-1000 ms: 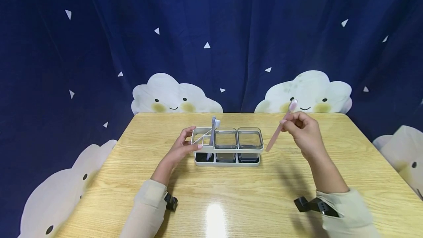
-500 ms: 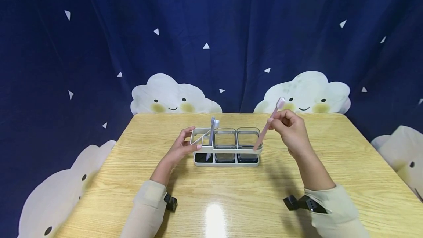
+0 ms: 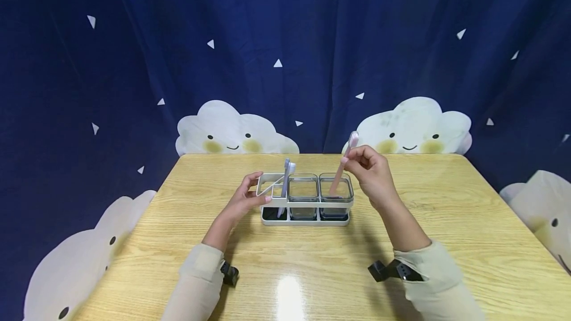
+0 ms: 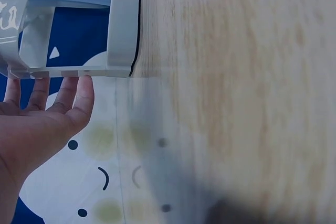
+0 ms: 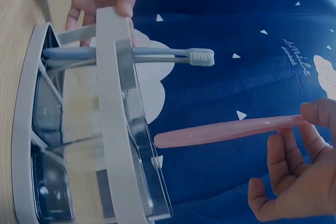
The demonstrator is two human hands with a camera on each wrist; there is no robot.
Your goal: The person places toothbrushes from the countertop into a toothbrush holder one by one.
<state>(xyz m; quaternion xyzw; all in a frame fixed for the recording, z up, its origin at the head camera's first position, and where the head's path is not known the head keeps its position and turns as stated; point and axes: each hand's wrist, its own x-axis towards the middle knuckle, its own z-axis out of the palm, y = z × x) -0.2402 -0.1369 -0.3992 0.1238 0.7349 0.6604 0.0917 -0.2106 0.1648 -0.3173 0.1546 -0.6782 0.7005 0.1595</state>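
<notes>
My right hand [image 3: 373, 176] pinches a pink toothbrush [image 5: 226, 131] between thumb and fingers, near its bristle head, which points up. The brush's handle end hangs just above the rim of the right-hand clear cup [image 3: 348, 189]. My left hand [image 3: 240, 201] holds the left end of a white toothbrush holder [image 3: 308, 204], thumb in front and fingers behind. Two more toothbrushes, one bluish [image 3: 284, 182], stand in the holder's left section beside a small divider. A second clear cup [image 3: 304, 189] fills the holder's middle place.
The holder stands on a light wooden table [image 3: 285, 256]. Behind the table hangs a dark blue curtain [image 3: 250, 9] with clouds and white triangles. A black wrist camera [image 3: 378, 271] sits below the right sleeve.
My right hand has carried the pink toothbrush leftward from beside the holder to above the right cup, and the brush has become more upright. The left hand and the holder stay in place.
</notes>
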